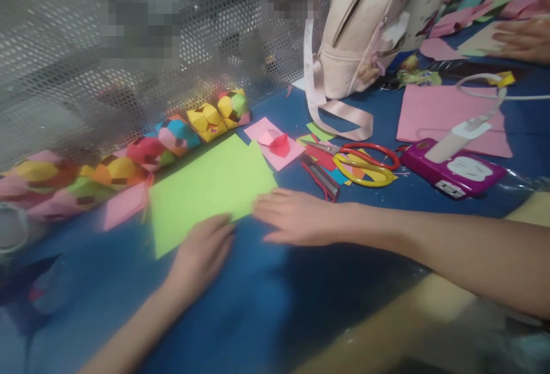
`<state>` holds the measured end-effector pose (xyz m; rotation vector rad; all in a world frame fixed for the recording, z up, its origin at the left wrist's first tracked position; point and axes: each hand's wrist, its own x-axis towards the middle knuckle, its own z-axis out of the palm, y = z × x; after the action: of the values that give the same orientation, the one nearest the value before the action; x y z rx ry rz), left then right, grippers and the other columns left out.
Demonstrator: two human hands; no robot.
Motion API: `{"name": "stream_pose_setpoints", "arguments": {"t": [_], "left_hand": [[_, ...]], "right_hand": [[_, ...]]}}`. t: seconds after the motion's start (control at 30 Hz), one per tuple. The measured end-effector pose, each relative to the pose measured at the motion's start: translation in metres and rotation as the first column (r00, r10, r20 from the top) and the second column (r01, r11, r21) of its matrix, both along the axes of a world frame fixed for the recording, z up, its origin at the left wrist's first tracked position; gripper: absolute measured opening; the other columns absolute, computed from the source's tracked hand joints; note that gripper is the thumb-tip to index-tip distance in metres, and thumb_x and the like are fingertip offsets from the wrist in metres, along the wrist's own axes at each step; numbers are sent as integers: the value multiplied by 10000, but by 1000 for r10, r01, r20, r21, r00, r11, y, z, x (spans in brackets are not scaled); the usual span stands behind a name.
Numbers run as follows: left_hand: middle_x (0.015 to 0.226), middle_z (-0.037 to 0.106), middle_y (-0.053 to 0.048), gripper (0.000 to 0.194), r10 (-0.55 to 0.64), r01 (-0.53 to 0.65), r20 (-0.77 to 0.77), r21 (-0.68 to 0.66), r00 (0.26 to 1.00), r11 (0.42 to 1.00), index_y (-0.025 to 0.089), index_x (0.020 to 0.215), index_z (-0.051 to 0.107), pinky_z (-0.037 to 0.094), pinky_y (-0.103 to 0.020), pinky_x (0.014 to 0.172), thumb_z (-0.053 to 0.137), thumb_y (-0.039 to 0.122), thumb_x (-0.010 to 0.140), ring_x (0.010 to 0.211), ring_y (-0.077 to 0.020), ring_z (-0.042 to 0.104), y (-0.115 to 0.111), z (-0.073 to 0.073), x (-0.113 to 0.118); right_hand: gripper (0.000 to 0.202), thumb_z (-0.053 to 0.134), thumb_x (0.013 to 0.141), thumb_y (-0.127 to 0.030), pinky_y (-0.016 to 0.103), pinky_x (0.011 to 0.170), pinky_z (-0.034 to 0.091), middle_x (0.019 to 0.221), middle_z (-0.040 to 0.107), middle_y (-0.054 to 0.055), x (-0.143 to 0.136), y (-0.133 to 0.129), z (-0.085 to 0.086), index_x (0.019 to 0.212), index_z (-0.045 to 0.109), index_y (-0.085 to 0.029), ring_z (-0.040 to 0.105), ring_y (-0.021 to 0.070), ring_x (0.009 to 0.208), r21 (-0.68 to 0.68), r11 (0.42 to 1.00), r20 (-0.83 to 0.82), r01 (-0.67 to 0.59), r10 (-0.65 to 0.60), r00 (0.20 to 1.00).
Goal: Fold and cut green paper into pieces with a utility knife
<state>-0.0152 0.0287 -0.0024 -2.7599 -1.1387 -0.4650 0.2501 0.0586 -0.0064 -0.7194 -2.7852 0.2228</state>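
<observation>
A bright green sheet of paper [201, 185] lies on the blue table, with what looks like a second green layer under its right side. At its near edge, my left hand [205, 248] is closed, fingers curled over the border; its thumb is hidden and the hand is slightly blurred. My right hand [296, 217] lies flat with fingers stretched out, their tips on the paper's right corner. Just beyond are a small pink square with a folded piece [275, 144] on it, red-and-yellow-handled scissors [365, 165] and a red-and-black cutter-like tool [322, 176].
Folded multicoloured paper shapes [176, 130] line the perforated metal partition [215, 24]. Pink paper [129, 205] lies at left. A purple power strip [451, 168] with a plugged-in charger, pink sheets [429, 111] and a pale backpack [352, 36] stand right. Another person's hand [524, 39] is at far right.
</observation>
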Motion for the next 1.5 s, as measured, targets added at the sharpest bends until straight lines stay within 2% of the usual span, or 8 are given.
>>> {"name": "stream_pose_setpoints", "arguments": {"t": [0.23, 0.47, 0.67, 0.83, 0.97, 1.27, 1.4, 1.5], "left_hand": [[1075, 660, -128, 221, 76, -76, 45, 10, 996, 997, 160, 1107, 629, 546, -374, 847, 488, 140, 937, 979, -230, 630, 7, 1, -4], [1009, 655, -120, 242, 14, -15, 43, 38, 999, 999, 141, 1104, 632, 542, -334, 779, 465, 106, 934, 908, -212, 622, 6, 1, 0], [1032, 660, -86, 281, -71, 80, 95, -96, 993, 992, 178, 1139, 614, 548, -266, 794, 453, 83, 929, 926, -171, 646, -12, 11, 5], [1279, 585, -123, 323, 18, -24, 105, 59, 994, 998, 228, 1245, 555, 504, -418, 975, 498, 147, 938, 1187, -261, 568, -2, 9, -3], [1390, 504, -203, 396, 128, -128, -5, 16, 992, 992, 172, 1329, 466, 456, -537, 1030, 519, 262, 948, 1330, -351, 453, 14, 3, -13], [1356, 549, -194, 402, 143, -147, -59, -56, 988, 988, 161, 1325, 473, 488, -496, 988, 480, 324, 958, 1235, -324, 545, 14, 0, -18], [1277, 597, -190, 396, 165, -166, -72, -6, 984, 986, 141, 1286, 503, 503, -483, 940, 484, 352, 952, 1151, -323, 589, 13, 1, -16], [1227, 620, -189, 396, 215, -214, -81, 28, 973, 977, 128, 1251, 528, 513, -481, 900, 465, 385, 955, 1102, -328, 607, 14, 0, -15]], "right_hand": [[532, 396, 1009, -442, 447, 1080, 369, 1366, 559, 209, -1, -8, -5, 1287, 554, -17, 474, 301, 1318, 108, 994, -48, -29, 34, 998], [502, 407, 1008, -438, 437, 1007, 417, 1285, 614, 208, 3, -10, -1, 1249, 572, -29, 552, 291, 1218, 132, 991, -79, -28, 39, 996], [430, 450, 996, -393, 428, 978, 436, 1230, 635, 200, 8, -9, 14, 1155, 613, -28, 580, 297, 1149, 106, 994, -67, 14, -7, 998], [326, 474, 984, -312, 444, 981, 430, 1163, 659, 184, 10, -6, 11, 1094, 628, -47, 589, 296, 1116, 142, 986, -89, 85, -72, 993], [286, 526, 948, -274, 433, 937, 435, 1159, 655, 187, 13, -1, 6, 1096, 615, -46, 589, 296, 1085, 190, 966, -158, 175, -146, 977], [204, 500, 744, 30, 322, 689, 347, 790, 617, 81, 22, 7, 6, 803, 597, -140, 532, 207, 743, 88, 957, -59, 278, -273, 960], [205, 469, 823, -17, 312, 657, 346, 870, 637, 113, 37, 9, 22, 906, 620, -127, 559, 206, 757, 115, 917, 17, 382, -386, 922], [206, 445, 942, -187, 310, 644, 386, 922, 677, 147, 51, 14, 47, 964, 637, -114, 621, 236, 800, 136, 831, 216, 540, -556, 803]]}}
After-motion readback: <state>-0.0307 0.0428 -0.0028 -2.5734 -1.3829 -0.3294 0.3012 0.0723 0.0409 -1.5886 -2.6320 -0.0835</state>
